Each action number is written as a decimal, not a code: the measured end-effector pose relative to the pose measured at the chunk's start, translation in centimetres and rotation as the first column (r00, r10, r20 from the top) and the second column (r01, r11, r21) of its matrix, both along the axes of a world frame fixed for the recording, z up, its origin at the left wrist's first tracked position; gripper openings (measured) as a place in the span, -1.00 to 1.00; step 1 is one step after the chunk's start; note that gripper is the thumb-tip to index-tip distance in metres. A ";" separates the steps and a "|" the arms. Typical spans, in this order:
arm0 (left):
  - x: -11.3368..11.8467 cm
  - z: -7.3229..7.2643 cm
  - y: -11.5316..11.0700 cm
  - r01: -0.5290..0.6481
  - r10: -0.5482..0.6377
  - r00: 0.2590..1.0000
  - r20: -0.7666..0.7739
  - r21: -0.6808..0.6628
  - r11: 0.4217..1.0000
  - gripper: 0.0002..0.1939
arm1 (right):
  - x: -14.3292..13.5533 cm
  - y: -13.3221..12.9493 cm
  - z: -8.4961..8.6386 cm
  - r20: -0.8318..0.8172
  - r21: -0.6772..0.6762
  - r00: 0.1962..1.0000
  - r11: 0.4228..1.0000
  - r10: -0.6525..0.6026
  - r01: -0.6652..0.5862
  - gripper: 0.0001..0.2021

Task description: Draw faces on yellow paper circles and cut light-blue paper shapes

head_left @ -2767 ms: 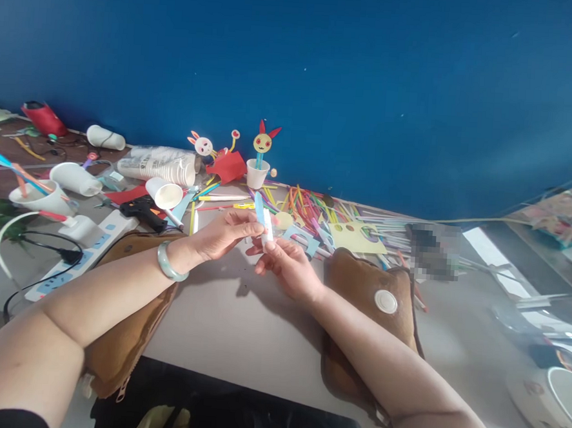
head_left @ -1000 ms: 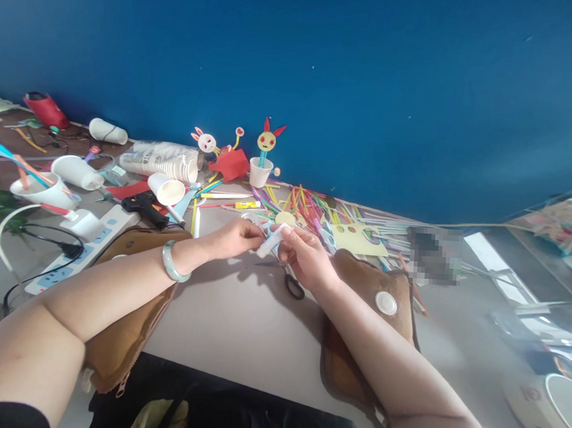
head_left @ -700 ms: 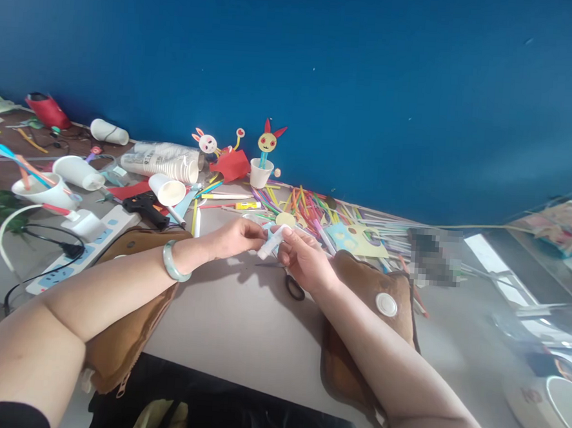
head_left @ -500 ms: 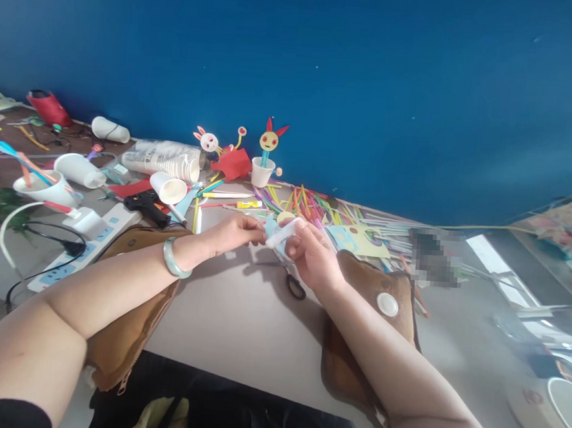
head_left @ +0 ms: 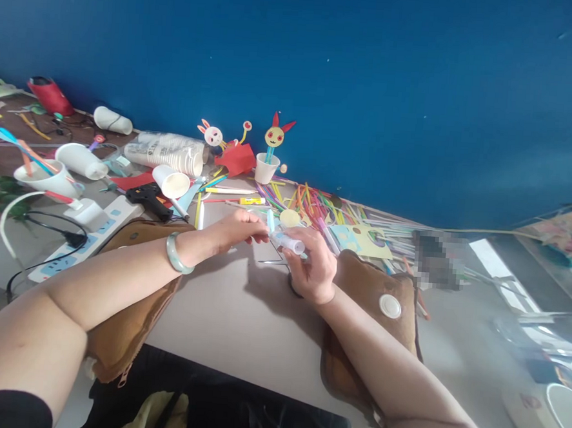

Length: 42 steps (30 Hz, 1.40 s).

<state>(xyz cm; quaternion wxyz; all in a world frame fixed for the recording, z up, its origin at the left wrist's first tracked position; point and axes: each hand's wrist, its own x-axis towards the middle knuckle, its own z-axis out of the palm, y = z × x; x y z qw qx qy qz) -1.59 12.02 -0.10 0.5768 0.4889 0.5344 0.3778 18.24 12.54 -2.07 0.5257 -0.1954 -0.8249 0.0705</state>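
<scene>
My right hand (head_left: 313,265) is closed around a small white tube (head_left: 291,243), its round end turned toward me. Just left of it, my left hand (head_left: 241,229) has its fingers pinched at a small light-blue piece (head_left: 271,221). The two hands are close together over the grey table (head_left: 202,312). A pair of scissors (head_left: 295,288) lies partly hidden beneath my right hand. Behind the hands are a pale yellow disc (head_left: 290,218) and a yellow marker-like stick (head_left: 252,201).
Colourful strips (head_left: 310,206) lie along the blue wall. A paper cup (head_left: 266,168) holds a yellow rabbit-like face. On the left are a black glue gun (head_left: 148,200) and a power strip (head_left: 88,240). Brown cushions (head_left: 372,297) lie under both forearms.
The white tube has tilted so its end faces me, and my right hand has turned with it. More of the light-blue piece shows between the hands. The view has shifted slightly.
</scene>
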 end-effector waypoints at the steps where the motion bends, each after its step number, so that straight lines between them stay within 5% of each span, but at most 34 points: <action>1: 0.1 0.0 -0.1 0.000 0.001 1.000 0.027 -0.016 1.000 -0.84 | 0.0 0.1 -0.1 0.012 0.012 1.000 1.000 -0.005 0.004 -0.78; 12: 0.4 -0.1 -0.5 0.016 -0.012 0.992 0.125 -0.026 1.000 -0.85 | 0.1 0.2 -0.8 0.098 0.067 0.994 0.997 -0.055 0.049 -0.72; 26: 0.3 0.0 -0.4 -0.048 0.047 0.999 0.026 0.046 0.998 -0.86 | -0.2 -0.4 -0.1 -0.041 0.062 0.998 0.997 -0.043 0.045 -0.78; 36: 0.5 0.6 -0.7 -0.030 0.032 0.993 0.111 -0.016 0.999 -0.85 | 0.0 0.0 -0.3 0.032 0.092 0.998 0.995 -0.052 0.049 -0.76; 42: 0.3 0.8 -0.5 -0.097 0.093 0.992 0.089 0.038 0.995 -0.86 | -0.2 -0.1 -0.3 -0.078 0.078 0.996 0.996 -0.046 0.052 -0.77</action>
